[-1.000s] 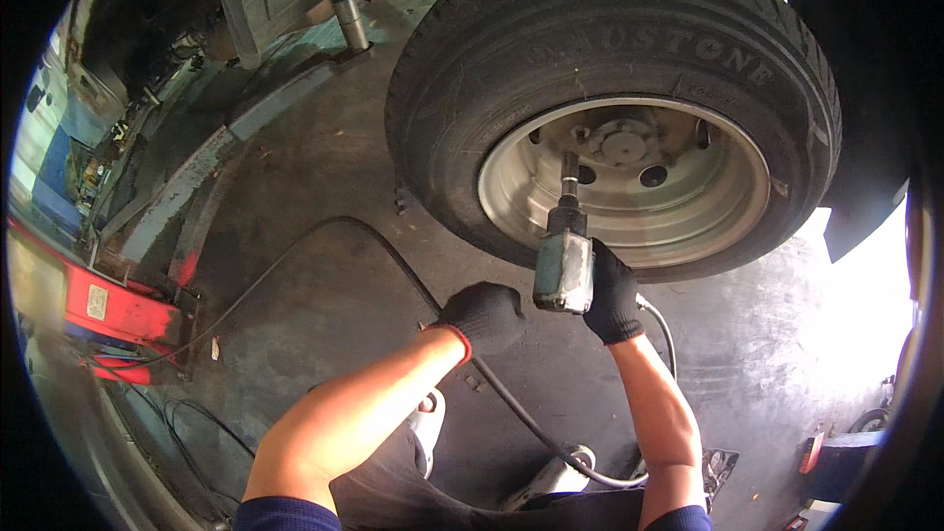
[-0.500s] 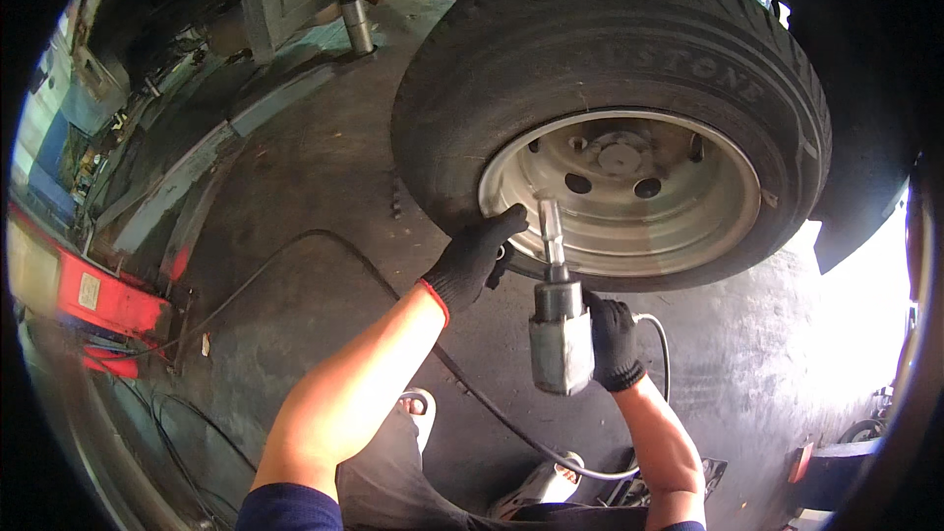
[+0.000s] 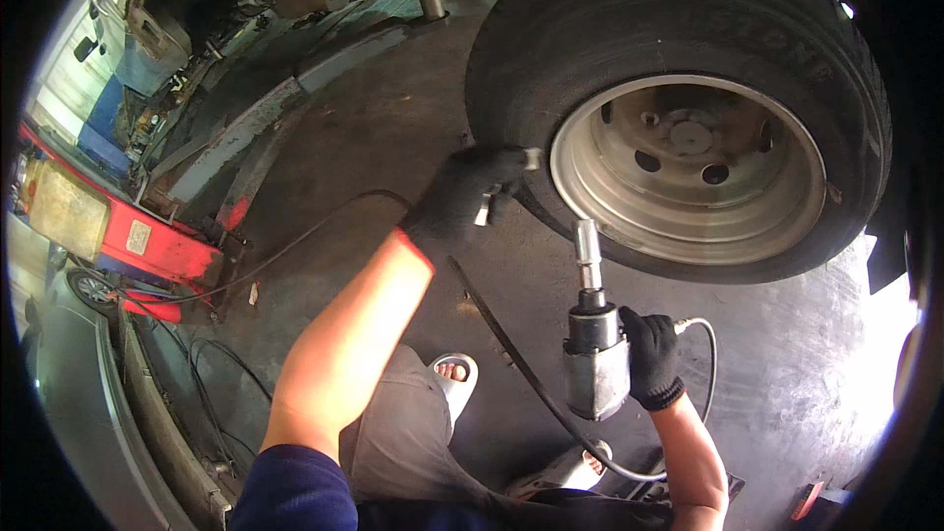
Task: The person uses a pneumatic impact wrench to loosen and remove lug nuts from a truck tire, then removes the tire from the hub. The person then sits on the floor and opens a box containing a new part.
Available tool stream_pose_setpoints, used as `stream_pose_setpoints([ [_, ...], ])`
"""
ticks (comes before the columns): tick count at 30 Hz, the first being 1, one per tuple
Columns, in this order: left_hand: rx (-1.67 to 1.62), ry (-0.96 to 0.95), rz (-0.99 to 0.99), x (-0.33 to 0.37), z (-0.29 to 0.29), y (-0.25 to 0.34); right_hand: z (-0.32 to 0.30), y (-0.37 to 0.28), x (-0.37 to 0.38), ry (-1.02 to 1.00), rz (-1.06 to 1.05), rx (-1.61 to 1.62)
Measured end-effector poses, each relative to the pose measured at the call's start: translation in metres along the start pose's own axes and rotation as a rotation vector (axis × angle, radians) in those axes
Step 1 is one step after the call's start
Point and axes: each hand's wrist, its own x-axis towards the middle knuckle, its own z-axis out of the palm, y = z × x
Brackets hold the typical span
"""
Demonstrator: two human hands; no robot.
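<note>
My right hand (image 3: 651, 354), in a black knit glove, is closed round the handle of an air impact wrench (image 3: 597, 374). A long silver socket (image 3: 587, 246) on the wrench points up, just below the wheel's lower left edge. My gloved left hand (image 3: 467, 195) is closed, left of the tire and slightly blurred. A small metal wheel nut (image 3: 532, 158) shows at its fingertips, and another shiny metal piece shows lower in its grip. Before me is a big black tire (image 3: 521, 98) on a pale steel rim (image 3: 669, 241), with a hub (image 3: 690, 137) and dark holes inside.
A dark air hose (image 3: 521, 364) crosses the floor between my feet and runs up to the wrench. Left stands a red lift part (image 3: 157, 246) beside grey lift arms (image 3: 216, 152). A car (image 3: 79, 374) shows at the lower left. My sandalled feet (image 3: 454, 379) are below.
My left hand has drawn back from the rim's lower edge, and metal pieces now show in it. The wrench has tipped away from the wheel opening. The view has shifted left.
</note>
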Motion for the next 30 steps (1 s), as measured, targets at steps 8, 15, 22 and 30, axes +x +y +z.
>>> stream_pose_setpoints([
  [8,0.620,0.478,0.098,-0.061,-0.201,-0.162,0.019,0.011,-0.047,-0.083,0.069,-0.141],
  [15,1.002,0.630,-0.169,-0.117,-0.252,-0.380,0.012,0.015,-0.059,-0.266,0.094,-0.213],
  [22,1.113,0.764,-0.263,-0.113,-0.250,-0.426,0.008,0.009,-0.065,-0.343,0.103,-0.239],
  [30,1.218,0.883,-0.140,-0.128,-0.247,-0.416,0.009,0.005,-0.053,-0.241,0.150,-0.268],
])
